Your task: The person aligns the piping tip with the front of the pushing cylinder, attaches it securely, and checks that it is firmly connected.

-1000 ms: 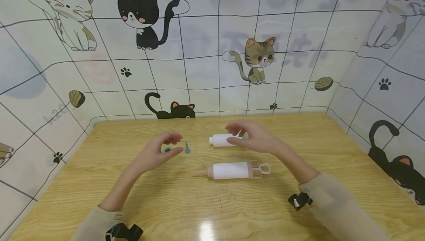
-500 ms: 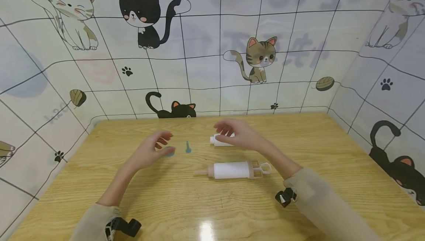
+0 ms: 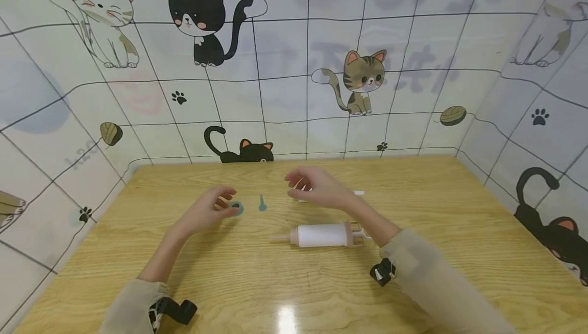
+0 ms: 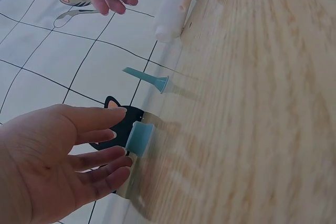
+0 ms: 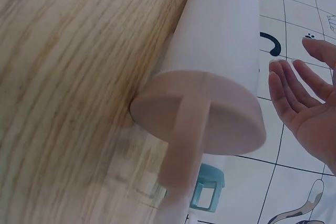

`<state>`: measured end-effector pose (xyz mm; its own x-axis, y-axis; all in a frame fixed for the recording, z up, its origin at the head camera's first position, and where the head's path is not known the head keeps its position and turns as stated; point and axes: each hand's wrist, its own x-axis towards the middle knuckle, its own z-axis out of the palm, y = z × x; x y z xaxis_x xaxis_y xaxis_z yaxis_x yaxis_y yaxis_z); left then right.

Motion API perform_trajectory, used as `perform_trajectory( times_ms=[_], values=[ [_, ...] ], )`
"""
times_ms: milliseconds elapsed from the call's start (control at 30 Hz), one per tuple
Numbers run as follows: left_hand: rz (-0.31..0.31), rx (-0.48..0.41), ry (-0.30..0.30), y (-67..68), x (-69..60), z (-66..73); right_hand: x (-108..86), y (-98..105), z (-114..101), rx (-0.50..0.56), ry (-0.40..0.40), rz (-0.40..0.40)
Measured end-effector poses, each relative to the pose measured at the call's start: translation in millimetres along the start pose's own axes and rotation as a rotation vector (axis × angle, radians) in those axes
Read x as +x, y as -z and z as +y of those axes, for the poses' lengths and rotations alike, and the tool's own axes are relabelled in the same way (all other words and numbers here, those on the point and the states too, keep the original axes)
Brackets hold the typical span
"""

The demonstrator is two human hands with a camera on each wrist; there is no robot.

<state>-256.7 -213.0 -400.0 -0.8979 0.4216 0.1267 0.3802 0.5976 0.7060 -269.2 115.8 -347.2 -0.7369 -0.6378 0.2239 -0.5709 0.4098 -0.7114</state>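
Note:
My left hand (image 3: 206,211) hovers with relaxed, slightly bent fingers beside a teal ring-like piece (image 4: 139,138); its fingertips come close to the piece, and touch cannot be made out. A small teal nozzle with a flared base (image 3: 262,204) stands just right of it. My right hand (image 3: 319,188) is above a white tube (image 4: 170,17), which it mostly hides in the head view. In the right wrist view the right fingers (image 5: 286,90) are loosely bent and hold nothing. A large syringe with a white barrel (image 3: 321,235) and beige ends lies nearer to me.
Everything lies on a wooden table (image 3: 220,283). A cat-printed, grid-patterned sheet (image 3: 285,94) hangs behind it and at both sides. Beyond the syringe, a teal frame-shaped handle (image 5: 218,177) shows in the right wrist view.
My right hand has moved left along the white tube, uncovering its right end. The left hand has drawn back slightly to the left. The syringe and the teal pieces remain in place.

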Motion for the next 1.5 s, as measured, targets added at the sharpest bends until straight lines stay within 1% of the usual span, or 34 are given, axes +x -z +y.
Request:
perform_trajectory(
  times_ms=[167, 300, 533, 767, 900, 1100, 1300, 1433, 1500],
  values=[
    [-0.014, 0.002, -0.009, -1.5, 1.4, -0.9, 2.8, -4, 1, -0.001, -0.025, -0.001],
    [-0.020, 0.003, -0.013, -3.1, 2.6, -2.3, 8.5, -9, 4, 0.009, -0.037, 0.005],
    [-0.027, 0.023, -0.039, -6.1, 3.5, -1.7, 21.4, -18, 9, -0.001, -0.056, -0.022],
    [-0.018, 0.055, -0.063, -7.2, 3.1, -0.8, 32.4, -27, 12, -0.021, -0.048, -0.044],
    [-0.010, 0.066, -0.062, -8.0, 4.0, -2.9, 37.0, -32, 10, -0.012, -0.059, -0.061],
    [-0.012, 0.062, -0.038, -10.4, 5.0, -6.1, 41.6, -39, 7, -0.006, -0.095, -0.080],
    [-0.010, 0.059, -0.067, -10.9, 5.1, -6.2, 46.2, -46, 5, -0.036, -0.126, -0.092],
    [-0.009, 0.055, -0.092, -11.2, 4.3, -4.8, 50.5, -50, 4, -0.045, -0.129, -0.097],
    [-0.010, 0.056, -0.093, -11.9, 4.4, -4.3, 52.6, -51, 5, -0.050, -0.130, -0.101]
  ],
)
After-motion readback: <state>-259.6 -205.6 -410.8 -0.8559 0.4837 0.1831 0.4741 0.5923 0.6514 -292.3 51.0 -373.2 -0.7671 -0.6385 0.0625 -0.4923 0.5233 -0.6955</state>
